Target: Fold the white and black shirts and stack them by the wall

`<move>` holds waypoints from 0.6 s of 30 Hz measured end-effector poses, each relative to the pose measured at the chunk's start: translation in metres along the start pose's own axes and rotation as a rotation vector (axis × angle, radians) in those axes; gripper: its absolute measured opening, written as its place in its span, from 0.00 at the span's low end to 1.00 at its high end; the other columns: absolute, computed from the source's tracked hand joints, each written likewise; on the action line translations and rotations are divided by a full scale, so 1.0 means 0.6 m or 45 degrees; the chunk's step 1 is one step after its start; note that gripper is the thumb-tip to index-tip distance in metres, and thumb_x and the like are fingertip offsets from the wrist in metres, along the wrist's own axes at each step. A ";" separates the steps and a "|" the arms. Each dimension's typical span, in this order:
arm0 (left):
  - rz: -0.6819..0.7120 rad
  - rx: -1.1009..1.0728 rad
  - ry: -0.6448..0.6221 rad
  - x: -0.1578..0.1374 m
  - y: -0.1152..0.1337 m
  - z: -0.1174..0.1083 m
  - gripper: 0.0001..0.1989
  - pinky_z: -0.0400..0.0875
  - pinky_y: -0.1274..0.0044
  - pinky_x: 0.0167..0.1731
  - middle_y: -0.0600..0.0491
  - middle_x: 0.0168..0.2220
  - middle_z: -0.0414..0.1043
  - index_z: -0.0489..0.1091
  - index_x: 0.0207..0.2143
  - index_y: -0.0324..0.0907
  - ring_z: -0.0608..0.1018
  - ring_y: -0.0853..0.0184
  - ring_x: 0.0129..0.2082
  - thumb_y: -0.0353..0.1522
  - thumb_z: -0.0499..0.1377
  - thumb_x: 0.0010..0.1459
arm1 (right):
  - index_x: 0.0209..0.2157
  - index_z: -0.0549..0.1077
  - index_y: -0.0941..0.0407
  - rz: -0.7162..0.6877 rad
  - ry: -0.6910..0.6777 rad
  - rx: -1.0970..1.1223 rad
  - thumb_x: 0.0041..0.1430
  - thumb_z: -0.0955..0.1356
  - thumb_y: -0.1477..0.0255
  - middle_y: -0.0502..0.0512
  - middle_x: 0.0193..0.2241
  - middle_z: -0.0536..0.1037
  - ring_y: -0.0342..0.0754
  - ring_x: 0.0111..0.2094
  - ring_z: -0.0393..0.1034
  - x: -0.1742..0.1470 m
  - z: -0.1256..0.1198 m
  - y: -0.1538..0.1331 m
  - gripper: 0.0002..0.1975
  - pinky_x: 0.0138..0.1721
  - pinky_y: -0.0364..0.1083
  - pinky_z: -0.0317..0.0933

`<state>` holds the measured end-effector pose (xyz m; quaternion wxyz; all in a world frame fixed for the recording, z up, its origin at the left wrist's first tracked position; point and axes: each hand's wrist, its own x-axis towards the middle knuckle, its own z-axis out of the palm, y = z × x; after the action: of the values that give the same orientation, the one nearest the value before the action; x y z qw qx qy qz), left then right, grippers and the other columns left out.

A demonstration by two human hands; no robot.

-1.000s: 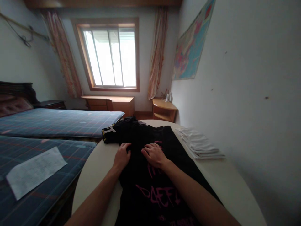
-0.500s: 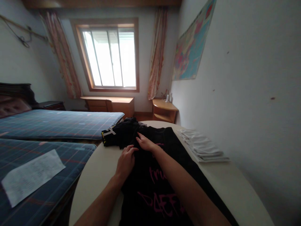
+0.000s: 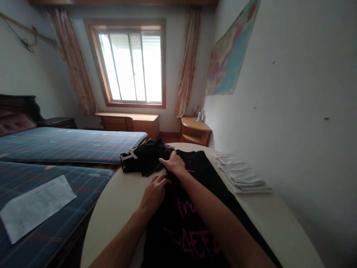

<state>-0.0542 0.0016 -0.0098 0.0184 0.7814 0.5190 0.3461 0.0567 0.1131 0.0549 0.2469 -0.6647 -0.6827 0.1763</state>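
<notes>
A black shirt [image 3: 206,178] with pink lettering lies spread lengthwise over the round, pale table [image 3: 111,219]. My left hand [image 3: 154,193] is at the shirt's left edge, its fingers curled closed on the cloth. Farther up that same edge, my right hand [image 3: 175,163] grips the fabric, with its thumb pointing left. My right forearm crosses over the lettering and hides part of it. Just beyond and left of my hands sits a bunched black garment [image 3: 149,154] with white and yellow marks.
A stack of folded white cloths [image 3: 241,174] rests at the table's right, near the wall. To the left are beds with plaid mattresses [image 3: 69,143], and a sheet of paper [image 3: 37,208] lies on the nearer one. Wooden desks [image 3: 145,124] stand under the window.
Both hands have moved slightly right, drawing the shirt's upper left edge inward, away from the bunched garment. The right hand has gone from spread fingers to a grip.
</notes>
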 end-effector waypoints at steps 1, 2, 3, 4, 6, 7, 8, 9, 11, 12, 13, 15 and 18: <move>0.023 -0.019 0.005 0.000 0.000 0.000 0.24 0.72 0.66 0.52 0.53 0.54 0.73 0.75 0.41 0.46 0.73 0.61 0.53 0.15 0.50 0.51 | 0.51 0.67 0.60 0.010 -0.055 -0.051 0.48 0.71 0.51 0.68 0.45 0.78 0.63 0.47 0.74 -0.002 -0.002 -0.001 0.35 0.45 0.54 0.66; 0.046 -0.038 0.012 0.000 0.000 0.001 0.23 0.72 0.66 0.52 0.52 0.53 0.73 0.75 0.41 0.45 0.73 0.61 0.52 0.15 0.50 0.52 | 0.51 0.67 0.60 0.015 -0.097 -0.086 0.47 0.73 0.55 0.68 0.46 0.77 0.63 0.48 0.73 -0.003 -0.004 -0.001 0.34 0.45 0.54 0.66; 0.065 -0.057 0.021 0.000 0.001 0.000 0.21 0.72 0.66 0.52 0.52 0.53 0.74 0.75 0.40 0.45 0.74 0.61 0.52 0.16 0.51 0.53 | 0.50 0.68 0.60 0.017 -0.125 -0.104 0.46 0.74 0.60 0.69 0.46 0.77 0.63 0.48 0.73 -0.004 -0.005 -0.001 0.31 0.44 0.53 0.66; 0.080 -0.075 0.028 0.001 0.002 0.000 0.20 0.72 0.66 0.52 0.51 0.52 0.74 0.74 0.40 0.45 0.74 0.61 0.52 0.17 0.51 0.55 | 0.49 0.70 0.60 0.014 -0.134 -0.107 0.46 0.73 0.63 0.69 0.46 0.78 0.63 0.48 0.74 -0.004 -0.006 0.001 0.28 0.44 0.53 0.66; 0.100 -0.105 0.043 0.001 0.004 -0.001 0.16 0.73 0.66 0.51 0.50 0.52 0.74 0.74 0.40 0.44 0.75 0.61 0.51 0.20 0.52 0.58 | 0.45 0.73 0.59 -0.001 -0.102 -0.083 0.49 0.71 0.67 0.68 0.45 0.78 0.62 0.47 0.74 -0.003 -0.009 0.005 0.21 0.44 0.52 0.66; 0.104 -0.117 0.054 0.002 0.005 -0.002 0.14 0.73 0.66 0.51 0.50 0.53 0.74 0.73 0.40 0.44 0.75 0.61 0.51 0.21 0.52 0.60 | 0.44 0.73 0.58 -0.012 -0.073 -0.067 0.51 0.70 0.67 0.67 0.44 0.79 0.61 0.47 0.74 -0.003 -0.011 0.008 0.18 0.44 0.51 0.66; 0.106 -0.125 0.068 0.002 0.006 -0.003 0.13 0.73 0.66 0.51 0.50 0.53 0.74 0.73 0.41 0.44 0.75 0.61 0.51 0.22 0.52 0.60 | 0.44 0.73 0.58 -0.026 -0.045 -0.058 0.53 0.68 0.68 0.65 0.44 0.79 0.59 0.48 0.74 -0.002 -0.013 0.010 0.16 0.45 0.50 0.65; 0.103 -0.128 0.085 0.002 0.008 -0.004 0.13 0.72 0.66 0.52 0.50 0.53 0.73 0.73 0.41 0.44 0.75 0.61 0.51 0.23 0.53 0.60 | 0.45 0.73 0.57 -0.037 -0.014 -0.044 0.55 0.67 0.68 0.64 0.44 0.79 0.58 0.48 0.74 -0.001 -0.015 0.013 0.15 0.46 0.50 0.65; 0.078 -0.115 0.127 0.001 0.014 -0.006 0.12 0.71 0.65 0.53 0.50 0.54 0.72 0.72 0.42 0.45 0.74 0.60 0.52 0.24 0.54 0.60 | 0.47 0.71 0.57 -0.059 0.072 0.036 0.58 0.65 0.69 0.62 0.44 0.79 0.55 0.48 0.74 0.004 -0.018 0.020 0.15 0.47 0.49 0.64; 0.048 -0.100 0.146 0.000 0.017 -0.009 0.12 0.71 0.65 0.54 0.50 0.55 0.71 0.72 0.43 0.45 0.74 0.60 0.53 0.25 0.55 0.59 | 0.48 0.70 0.57 -0.076 0.124 0.106 0.58 0.64 0.70 0.61 0.43 0.79 0.54 0.47 0.74 0.007 -0.020 0.025 0.16 0.47 0.48 0.64; 0.003 -0.080 0.155 -0.001 0.022 -0.011 0.12 0.71 0.65 0.53 0.50 0.55 0.71 0.72 0.45 0.45 0.74 0.59 0.53 0.26 0.57 0.59 | 0.49 0.68 0.57 -0.098 0.176 0.189 0.58 0.64 0.71 0.60 0.42 0.79 0.53 0.45 0.74 0.010 -0.021 0.030 0.17 0.47 0.48 0.64; -0.111 -0.043 0.141 -0.004 0.034 -0.019 0.15 0.72 0.65 0.51 0.49 0.54 0.70 0.70 0.48 0.45 0.76 0.58 0.50 0.28 0.58 0.58 | 0.52 0.66 0.55 -0.165 0.243 0.360 0.57 0.63 0.74 0.56 0.40 0.79 0.51 0.42 0.74 0.020 -0.023 0.039 0.20 0.47 0.48 0.65; -0.215 -0.075 0.105 -0.004 0.054 -0.033 0.16 0.73 0.68 0.47 0.50 0.51 0.72 0.69 0.49 0.46 0.78 0.59 0.45 0.27 0.57 0.58 | 0.54 0.66 0.53 -0.307 0.241 0.516 0.55 0.61 0.78 0.52 0.42 0.79 0.48 0.43 0.74 0.041 -0.028 0.052 0.24 0.52 0.49 0.63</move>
<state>-0.0398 -0.0216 0.0164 0.0489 0.7191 0.5729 0.3902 0.0920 0.1376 0.0533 0.4570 -0.5289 -0.6818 0.2158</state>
